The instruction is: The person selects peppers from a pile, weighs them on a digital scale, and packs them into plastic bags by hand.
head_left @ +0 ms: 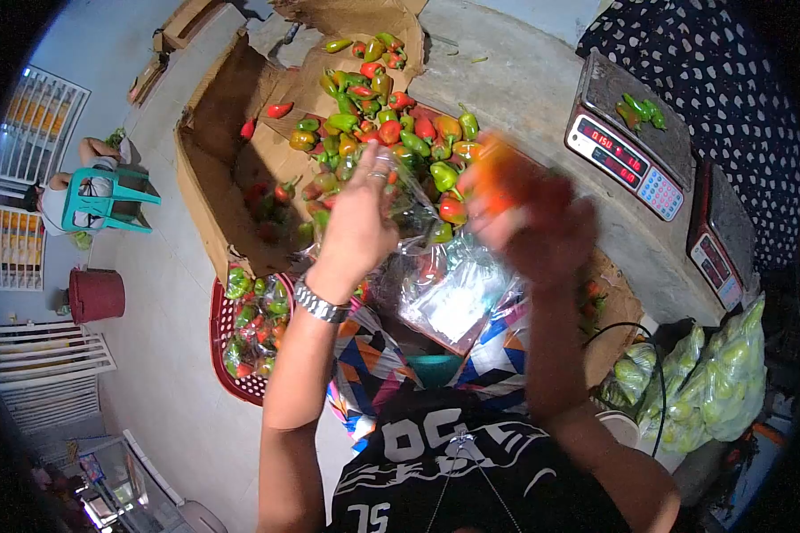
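Observation:
My left hand [363, 218], with a metal watch on the wrist, grips a clear plastic bag [418, 200] over the pile of peppers. To its right, my right hand [542, 226] is smeared by motion. Its fingers are around an orange-red pepper [500, 169], also blurred; whether more than one is held I cannot tell. Green, red and orange peppers [409, 142] lie heaped on an opened cardboard box [213, 151] below both hands. A stack of clear plastic bags [453, 293] rests near my lap.
A red basket [218, 342] at lower left holds bagged peppers [258, 324]. Two digital scales stand at right, one scale [631, 160] with green peppers on it. Bags of green produce [716, 382] sit lower right. A person sits on a teal chair [107, 200] at far left.

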A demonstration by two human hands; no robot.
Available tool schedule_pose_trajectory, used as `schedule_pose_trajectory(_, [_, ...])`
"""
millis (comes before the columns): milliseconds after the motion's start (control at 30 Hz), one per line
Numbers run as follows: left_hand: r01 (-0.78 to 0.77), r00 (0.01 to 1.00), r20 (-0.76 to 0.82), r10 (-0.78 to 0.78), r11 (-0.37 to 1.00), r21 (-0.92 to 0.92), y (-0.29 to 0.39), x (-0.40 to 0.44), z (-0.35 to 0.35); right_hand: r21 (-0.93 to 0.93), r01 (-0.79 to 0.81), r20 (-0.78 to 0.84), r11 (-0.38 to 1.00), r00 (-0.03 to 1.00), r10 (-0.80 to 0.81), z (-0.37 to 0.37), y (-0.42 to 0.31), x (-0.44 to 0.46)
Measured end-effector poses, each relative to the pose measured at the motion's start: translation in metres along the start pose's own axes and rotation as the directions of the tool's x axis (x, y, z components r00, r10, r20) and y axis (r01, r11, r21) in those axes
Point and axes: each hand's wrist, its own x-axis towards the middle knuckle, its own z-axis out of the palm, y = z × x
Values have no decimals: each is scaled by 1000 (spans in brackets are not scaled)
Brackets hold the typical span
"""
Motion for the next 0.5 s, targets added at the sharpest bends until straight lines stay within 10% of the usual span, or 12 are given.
schedule_pose_trajectory(100, [-85, 995, 49, 87, 996, -32, 8, -1, -3, 84, -210, -62, 974, 975, 215, 6, 68, -5])
schedule_pose_trajectory(200, [140, 979, 179, -102, 966, -217, 11, -10, -10, 125, -258, -111, 958, 956, 272, -6, 76, -2])
schedule_pose_trajectory(367, [-68, 991, 100, 83, 987, -143, -4, -18, -5, 80, -243, -121, 967, 960, 251, -6, 75, 6])
schedule_pose_trajectory(500, [122, 991, 61, -118, 990, -68, 1, -18, -7, -262, -422, -354, 868, 879, 320, -20, 59, 0])
